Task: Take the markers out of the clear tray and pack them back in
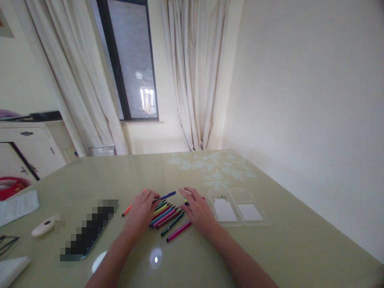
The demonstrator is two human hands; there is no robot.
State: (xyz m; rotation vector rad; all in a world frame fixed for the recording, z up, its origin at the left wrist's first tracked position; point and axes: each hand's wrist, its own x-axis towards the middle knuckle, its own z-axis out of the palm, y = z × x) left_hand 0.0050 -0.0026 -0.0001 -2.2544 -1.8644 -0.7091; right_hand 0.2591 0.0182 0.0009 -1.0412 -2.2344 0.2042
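Note:
Several felt-tip pens [164, 216] in many colours lie side by side, slanting, on the table between my two hands. My left hand [143, 210] rests at their left side, fingers curled and the thumb close to the index finger, on the near end of a blue felt-tip pen [168, 195]. An orange pen [127, 211] sticks out to the left, partly hidden beneath that hand. My right hand [198, 212] hovers low at the right side with its fingers apart, beside a yellow-green pen [186, 201]. A magenta pen [179, 232] runs under it.
To the right lies an open clear plastic case [251, 213] with white card inside. On the left are a dark, pixelated flat object [93, 232], a white oval device [44, 227], a folded paper [19, 207] and black-framed glasses [8, 243]. A wall borders the table's right side.

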